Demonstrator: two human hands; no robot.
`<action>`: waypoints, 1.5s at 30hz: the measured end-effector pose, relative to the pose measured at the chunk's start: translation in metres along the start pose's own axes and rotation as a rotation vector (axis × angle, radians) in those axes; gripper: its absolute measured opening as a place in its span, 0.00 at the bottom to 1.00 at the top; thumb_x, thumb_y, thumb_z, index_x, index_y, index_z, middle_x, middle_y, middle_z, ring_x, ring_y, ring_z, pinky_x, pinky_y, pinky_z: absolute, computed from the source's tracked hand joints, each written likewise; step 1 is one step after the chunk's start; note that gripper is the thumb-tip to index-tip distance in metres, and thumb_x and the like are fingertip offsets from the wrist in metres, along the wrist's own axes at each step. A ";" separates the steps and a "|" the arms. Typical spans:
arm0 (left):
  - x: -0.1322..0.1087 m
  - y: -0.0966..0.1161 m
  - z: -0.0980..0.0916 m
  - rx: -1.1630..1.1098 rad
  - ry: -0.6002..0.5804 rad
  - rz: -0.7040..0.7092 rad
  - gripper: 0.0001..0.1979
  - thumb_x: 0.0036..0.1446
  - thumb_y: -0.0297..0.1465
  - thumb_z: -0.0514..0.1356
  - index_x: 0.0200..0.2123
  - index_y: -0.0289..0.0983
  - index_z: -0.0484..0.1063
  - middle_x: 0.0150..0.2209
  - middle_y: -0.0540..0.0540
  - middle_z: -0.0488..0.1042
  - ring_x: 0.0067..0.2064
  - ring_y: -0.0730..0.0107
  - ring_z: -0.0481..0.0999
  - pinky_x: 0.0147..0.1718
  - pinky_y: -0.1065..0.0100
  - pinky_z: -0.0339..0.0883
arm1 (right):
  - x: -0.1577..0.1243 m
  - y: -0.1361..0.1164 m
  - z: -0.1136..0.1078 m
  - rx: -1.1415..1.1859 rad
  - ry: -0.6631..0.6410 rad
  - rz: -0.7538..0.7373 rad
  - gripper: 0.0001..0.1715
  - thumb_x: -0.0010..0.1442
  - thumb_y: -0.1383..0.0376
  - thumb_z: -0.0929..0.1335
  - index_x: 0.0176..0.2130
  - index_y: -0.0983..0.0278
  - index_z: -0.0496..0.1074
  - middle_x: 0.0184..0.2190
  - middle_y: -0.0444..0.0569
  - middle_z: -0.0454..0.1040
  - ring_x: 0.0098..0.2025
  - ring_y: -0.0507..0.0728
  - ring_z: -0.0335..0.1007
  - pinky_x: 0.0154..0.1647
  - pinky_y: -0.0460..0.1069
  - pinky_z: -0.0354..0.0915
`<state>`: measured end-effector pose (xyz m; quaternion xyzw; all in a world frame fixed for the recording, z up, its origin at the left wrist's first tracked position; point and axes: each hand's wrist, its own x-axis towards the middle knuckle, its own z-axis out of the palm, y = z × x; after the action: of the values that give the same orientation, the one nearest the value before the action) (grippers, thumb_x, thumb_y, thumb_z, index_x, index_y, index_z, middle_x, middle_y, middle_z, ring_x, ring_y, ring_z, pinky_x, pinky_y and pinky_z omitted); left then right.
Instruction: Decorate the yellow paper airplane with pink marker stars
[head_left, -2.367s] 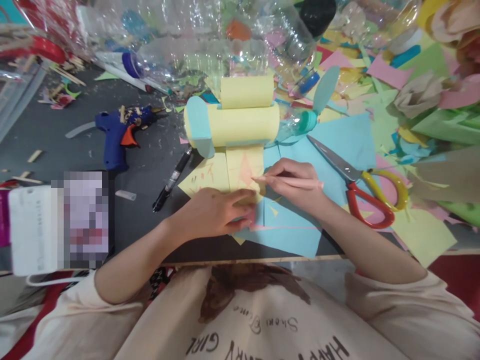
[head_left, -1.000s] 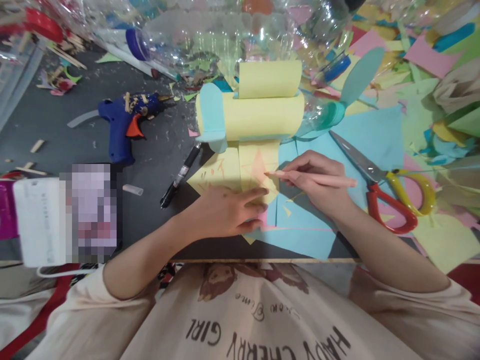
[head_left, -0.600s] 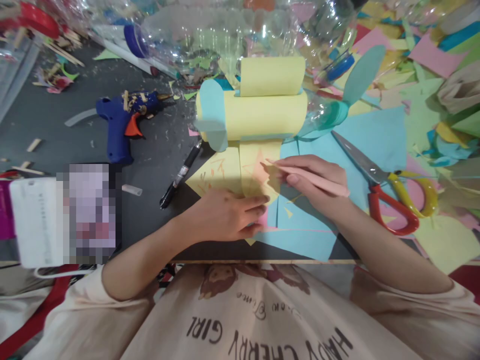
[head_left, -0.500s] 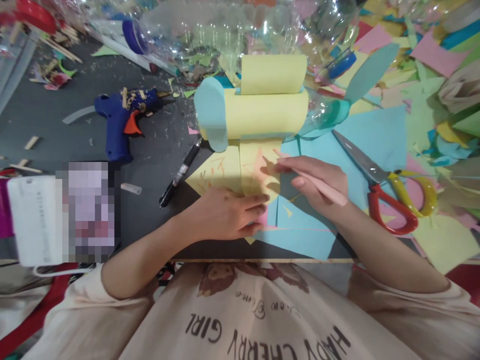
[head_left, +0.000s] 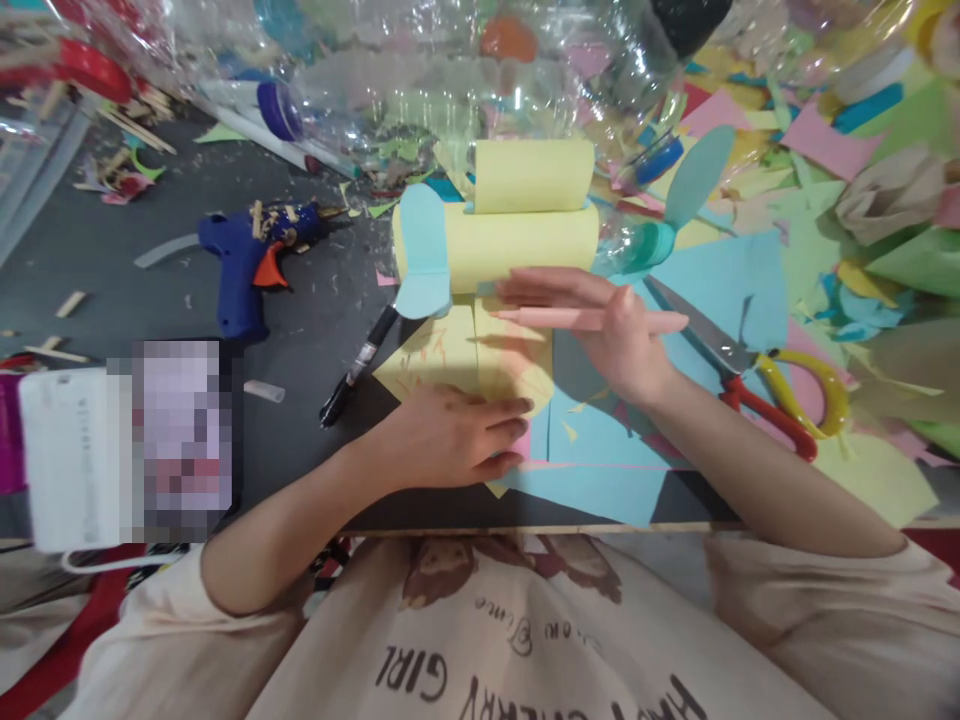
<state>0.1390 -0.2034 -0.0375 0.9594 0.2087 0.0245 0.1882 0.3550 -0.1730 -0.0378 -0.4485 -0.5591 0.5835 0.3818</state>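
My right hand (head_left: 611, 325) grips a pale pink marker (head_left: 570, 318) under the thumb, its fingers stretched out toward the paper-covered bottle. The marker's tip hovers over a yellow paper wing (head_left: 506, 345) with orange strokes on it. My left hand (head_left: 457, 435) lies with fingers outstretched on that wing's lower edge, holding nothing. Beyond both hands lies a plastic bottle wrapped in yellow paper (head_left: 517, 240), with a yellow paper roll (head_left: 534, 176) on top. Light blue paper pieces (head_left: 424, 235) are attached at its left end, and a blue paper blade (head_left: 701, 180) stands by its green cap (head_left: 654, 246).
Scissors (head_left: 750, 375) with red and yellow handles lie right of my right hand, on blue paper (head_left: 739, 270). A black pen (head_left: 360, 365), a blue glue gun (head_left: 244, 270) and a white box (head_left: 67, 460) are at left. Clear bottles (head_left: 450, 80) and paper scraps crowd the back.
My right hand has lifted and straightened its fingers, and the marker has turned to lie nearly level. My left hand stays on the wing. The view has shifted slightly.
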 end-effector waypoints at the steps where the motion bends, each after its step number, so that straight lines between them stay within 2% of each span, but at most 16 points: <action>1: 0.000 0.000 0.000 0.004 -0.015 0.002 0.19 0.71 0.38 0.48 0.47 0.41 0.78 0.55 0.47 0.77 0.38 0.70 0.80 0.31 0.67 0.67 | 0.005 0.000 0.001 -0.019 0.011 0.002 0.42 0.54 0.29 0.60 0.48 0.53 0.78 0.50 0.49 0.81 0.58 0.66 0.74 0.60 0.65 0.69; 4: 0.000 0.000 0.000 0.031 -0.034 -0.006 0.18 0.70 0.38 0.49 0.51 0.40 0.76 0.58 0.44 0.76 0.35 0.70 0.80 0.30 0.67 0.67 | 0.014 0.001 0.001 -0.061 0.030 -0.004 0.45 0.52 0.27 0.59 0.46 0.55 0.78 0.46 0.50 0.83 0.58 0.66 0.73 0.61 0.65 0.68; 9: -0.001 0.000 0.002 0.079 0.025 -0.021 0.21 0.72 0.39 0.46 0.53 0.39 0.75 0.61 0.47 0.73 0.34 0.70 0.81 0.26 0.66 0.64 | 0.019 0.003 -0.004 -0.075 0.004 -0.081 0.41 0.56 0.30 0.59 0.42 0.56 0.79 0.48 0.49 0.81 0.58 0.64 0.74 0.62 0.62 0.68; 12: -0.001 0.000 0.002 0.075 0.021 -0.029 0.22 0.72 0.40 0.46 0.56 0.38 0.73 0.61 0.45 0.72 0.35 0.69 0.82 0.25 0.66 0.63 | 0.017 0.002 -0.006 -0.068 0.042 -0.105 0.38 0.58 0.31 0.59 0.40 0.55 0.79 0.47 0.48 0.81 0.56 0.64 0.74 0.60 0.61 0.69; 14: -0.001 0.000 0.003 0.066 0.012 -0.036 0.22 0.72 0.41 0.47 0.56 0.37 0.73 0.61 0.44 0.73 0.36 0.68 0.82 0.25 0.67 0.63 | 0.011 0.000 -0.005 -0.039 0.097 -0.087 0.37 0.57 0.31 0.60 0.39 0.55 0.79 0.44 0.49 0.81 0.49 0.63 0.77 0.54 0.60 0.73; 17: -0.001 -0.001 0.003 0.049 0.024 -0.024 0.20 0.71 0.40 0.50 0.56 0.37 0.73 0.60 0.44 0.74 0.37 0.67 0.82 0.26 0.66 0.66 | -0.003 0.000 -0.002 0.014 0.209 -0.036 0.36 0.57 0.32 0.62 0.38 0.57 0.78 0.37 0.49 0.78 0.34 0.57 0.76 0.33 0.54 0.75; 18: -0.001 -0.001 0.003 0.041 0.028 -0.019 0.20 0.70 0.39 0.50 0.56 0.37 0.73 0.59 0.44 0.74 0.38 0.67 0.82 0.27 0.66 0.67 | -0.009 0.001 -0.001 0.026 0.239 -0.017 0.33 0.59 0.34 0.63 0.38 0.57 0.77 0.35 0.47 0.77 0.30 0.55 0.74 0.29 0.52 0.73; 20: -0.001 -0.001 0.003 0.023 0.026 -0.016 0.19 0.70 0.38 0.51 0.55 0.37 0.73 0.59 0.44 0.75 0.38 0.67 0.82 0.28 0.67 0.68 | -0.018 0.003 0.002 0.030 0.251 0.030 0.24 0.61 0.41 0.67 0.35 0.58 0.74 0.30 0.44 0.76 0.26 0.52 0.71 0.26 0.50 0.71; 22: 0.000 -0.001 0.003 0.008 0.024 -0.016 0.18 0.70 0.38 0.51 0.56 0.38 0.73 0.58 0.43 0.75 0.37 0.67 0.82 0.29 0.67 0.68 | -0.024 0.004 0.004 0.001 0.234 0.057 0.18 0.60 0.47 0.70 0.34 0.59 0.73 0.27 0.43 0.77 0.26 0.52 0.73 0.28 0.50 0.73; 25: -0.001 -0.001 0.002 0.003 0.072 0.008 0.18 0.70 0.36 0.50 0.55 0.36 0.73 0.57 0.43 0.77 0.37 0.67 0.82 0.28 0.67 0.68 | -0.030 0.005 0.007 -0.093 0.203 0.034 0.14 0.60 0.52 0.72 0.37 0.60 0.75 0.32 0.46 0.80 0.33 0.54 0.78 0.33 0.50 0.75; 28: -0.002 -0.004 -0.001 0.017 0.196 0.019 0.17 0.71 0.35 0.49 0.50 0.37 0.75 0.49 0.47 0.81 0.35 0.70 0.81 0.28 0.68 0.67 | -0.032 0.006 0.008 -0.154 0.165 -0.003 0.12 0.62 0.55 0.71 0.39 0.60 0.76 0.35 0.48 0.82 0.36 0.55 0.80 0.36 0.49 0.75; 31: -0.002 -0.013 -0.005 0.058 0.340 -0.047 0.15 0.70 0.33 0.51 0.41 0.38 0.77 0.40 0.49 0.82 0.34 0.72 0.79 0.33 0.69 0.68 | -0.033 0.009 0.006 -0.160 0.149 -0.021 0.12 0.63 0.55 0.70 0.40 0.61 0.77 0.36 0.48 0.83 0.36 0.54 0.80 0.35 0.48 0.74; 33: -0.002 -0.020 -0.007 0.088 0.389 -0.087 0.13 0.69 0.32 0.53 0.37 0.38 0.77 0.37 0.48 0.81 0.35 0.70 0.78 0.35 0.68 0.69 | -0.033 0.011 0.004 -0.168 0.141 -0.029 0.13 0.63 0.55 0.70 0.40 0.61 0.77 0.36 0.48 0.83 0.36 0.54 0.80 0.36 0.48 0.74; 37: 0.000 -0.028 -0.006 0.113 0.354 -0.085 0.12 0.69 0.30 0.54 0.38 0.37 0.77 0.38 0.47 0.81 0.36 0.67 0.77 0.38 0.65 0.70 | -0.034 0.014 0.001 -0.143 0.144 -0.043 0.13 0.62 0.54 0.71 0.40 0.60 0.77 0.34 0.47 0.82 0.35 0.54 0.79 0.35 0.48 0.73; 42: 0.001 -0.028 -0.005 0.112 0.385 -0.076 0.13 0.69 0.30 0.54 0.35 0.37 0.77 0.37 0.48 0.81 0.35 0.68 0.76 0.36 0.66 0.69 | -0.033 0.017 0.001 -0.098 0.274 -0.108 0.10 0.61 0.56 0.72 0.38 0.59 0.76 0.27 0.42 0.79 0.26 0.50 0.74 0.27 0.46 0.69; 45: 0.001 -0.028 -0.005 0.091 0.372 -0.101 0.13 0.69 0.29 0.53 0.36 0.37 0.77 0.38 0.49 0.81 0.35 0.69 0.76 0.36 0.66 0.69 | -0.032 0.014 0.007 -0.120 0.247 -0.073 0.06 0.60 0.60 0.72 0.36 0.60 0.75 0.26 0.42 0.78 0.24 0.50 0.73 0.24 0.45 0.67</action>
<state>0.1286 -0.1777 -0.0429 0.9341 0.2886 0.1827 0.1039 0.3592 -0.2070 -0.0486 -0.5185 -0.5576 0.4751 0.4411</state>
